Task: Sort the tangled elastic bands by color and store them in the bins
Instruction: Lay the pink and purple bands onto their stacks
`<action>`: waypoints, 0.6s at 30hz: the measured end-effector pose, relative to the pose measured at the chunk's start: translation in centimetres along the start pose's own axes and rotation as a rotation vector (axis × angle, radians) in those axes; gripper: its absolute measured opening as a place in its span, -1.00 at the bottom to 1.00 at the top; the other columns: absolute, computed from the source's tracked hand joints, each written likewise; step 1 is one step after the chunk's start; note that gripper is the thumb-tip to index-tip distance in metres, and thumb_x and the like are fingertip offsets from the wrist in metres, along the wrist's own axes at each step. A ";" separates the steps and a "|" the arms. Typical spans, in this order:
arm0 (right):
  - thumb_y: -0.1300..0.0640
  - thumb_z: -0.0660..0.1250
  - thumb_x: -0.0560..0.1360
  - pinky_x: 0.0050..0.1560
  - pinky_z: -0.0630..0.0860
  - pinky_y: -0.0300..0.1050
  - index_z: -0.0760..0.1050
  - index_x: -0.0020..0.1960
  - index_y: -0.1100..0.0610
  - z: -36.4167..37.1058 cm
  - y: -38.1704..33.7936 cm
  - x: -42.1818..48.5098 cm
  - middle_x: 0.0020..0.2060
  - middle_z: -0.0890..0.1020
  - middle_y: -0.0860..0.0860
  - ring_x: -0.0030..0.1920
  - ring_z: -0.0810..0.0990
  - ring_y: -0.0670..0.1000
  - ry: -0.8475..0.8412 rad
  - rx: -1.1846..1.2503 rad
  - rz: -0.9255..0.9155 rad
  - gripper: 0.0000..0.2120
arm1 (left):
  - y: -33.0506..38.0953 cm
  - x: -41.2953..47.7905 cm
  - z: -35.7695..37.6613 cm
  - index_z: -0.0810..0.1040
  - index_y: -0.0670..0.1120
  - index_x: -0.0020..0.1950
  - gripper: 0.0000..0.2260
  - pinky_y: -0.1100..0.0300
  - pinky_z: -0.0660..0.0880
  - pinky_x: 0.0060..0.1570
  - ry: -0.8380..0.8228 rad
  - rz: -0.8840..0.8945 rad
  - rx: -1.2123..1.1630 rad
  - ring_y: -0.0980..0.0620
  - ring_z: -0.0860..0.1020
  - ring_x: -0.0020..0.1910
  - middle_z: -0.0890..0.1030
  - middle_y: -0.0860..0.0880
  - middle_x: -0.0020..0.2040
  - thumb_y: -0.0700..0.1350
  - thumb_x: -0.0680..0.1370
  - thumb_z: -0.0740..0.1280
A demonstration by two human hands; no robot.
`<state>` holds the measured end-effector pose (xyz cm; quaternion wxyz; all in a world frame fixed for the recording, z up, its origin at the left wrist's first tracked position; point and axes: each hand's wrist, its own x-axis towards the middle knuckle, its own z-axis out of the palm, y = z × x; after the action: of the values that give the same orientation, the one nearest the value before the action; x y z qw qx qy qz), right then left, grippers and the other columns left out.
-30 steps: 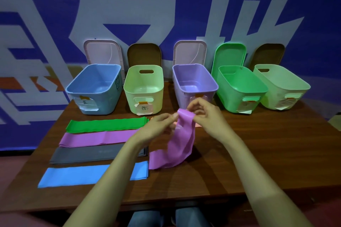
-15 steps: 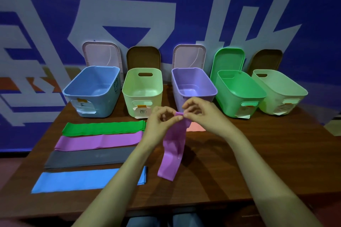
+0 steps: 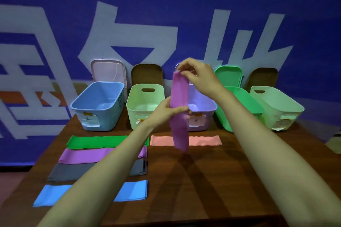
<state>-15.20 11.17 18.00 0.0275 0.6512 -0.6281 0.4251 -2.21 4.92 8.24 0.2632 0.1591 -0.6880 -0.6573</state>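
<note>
While the right hand [image 3: 198, 77] pinched the top end of a flat, smooth purple elastic band [image 3: 180, 110], the left hand [image 3: 167, 111] closed thumb and fingers around its middle. It hung vertically in front of the rounded lilac plastic bin [image 3: 203, 105], its lower end above a salmon-pink band [image 3: 203, 140] lying flat on the wood-grain table [image 3: 212, 180].

One head-worn view looks forward and slightly down across the wooden table [image 3: 230, 180] from its near edge, toward the blue wall banner [image 3: 166, 14] behind it. Both forearms reach over the table, close under the lens. There is no second view.
</note>
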 end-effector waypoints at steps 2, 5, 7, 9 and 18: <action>0.29 0.26 0.52 -0.02 0.48 -0.25 0.54 0.00 0.15 -0.6 0.8 0.9 -0.13 0.61 -0.06 -0.08 0.57 -0.05 0.058 -0.001 0.045 -0.87 | -0.7 -0.1 -1.0 0.48 -0.19 0.12 -0.74 0.13 0.59 -0.05 -0.035 -0.046 0.049 -0.02 0.64 -0.16 0.65 -0.18 -0.03 -0.26 0.46 0.41; 0.29 0.24 0.52 -0.06 0.45 -0.26 0.49 0.01 0.15 -1.6 2.3 1.6 -0.11 0.59 -0.01 -0.08 0.54 -0.03 0.166 -0.017 0.119 -0.89 | -0.8 -0.6 -2.6 0.51 -0.11 0.13 -0.71 0.12 0.58 0.02 -0.049 -0.119 0.103 0.01 0.64 -0.14 0.64 -0.15 0.01 -0.26 0.44 0.43; 0.33 0.18 0.52 -0.10 0.43 -0.13 0.43 -0.01 0.17 -2.1 3.2 1.6 -0.13 0.55 0.03 -0.11 0.51 0.02 0.217 -0.062 0.162 -0.88 | -0.6 -0.9 -4.0 0.51 -0.04 0.10 -0.71 0.28 0.56 -0.09 -0.034 -0.151 0.192 0.08 0.62 -0.17 0.64 -0.07 -0.05 -0.25 0.44 0.44; 0.41 0.08 0.48 -0.13 0.37 -0.09 0.42 -0.05 0.17 -2.3 4.1 1.2 -0.12 0.48 0.06 -0.13 0.45 0.05 0.246 -0.121 0.215 -0.78 | -0.5 -1.2 -5.7 0.51 -0.02 0.10 -0.70 0.25 0.54 -0.08 -0.067 -0.215 0.349 0.04 0.59 -0.13 0.62 -0.06 -0.06 -0.16 0.42 0.48; 0.46 0.03 0.48 0.12 0.44 -0.06 0.54 -0.13 0.26 0.8 8.0 -4.0 -0.05 0.42 0.11 -0.06 0.44 0.02 0.266 -0.111 0.424 -0.68 | -0.4 -3.2 -12.0 0.54 -0.22 0.08 -0.70 0.29 0.53 -0.25 0.126 -0.339 0.404 0.02 0.57 -0.19 0.59 -0.12 -0.09 -0.16 0.41 0.48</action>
<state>-20.89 12.22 11.16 0.0561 0.4410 -0.7638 0.4680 7.16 -3.14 7.37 0.1548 0.3619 -0.7511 -0.5300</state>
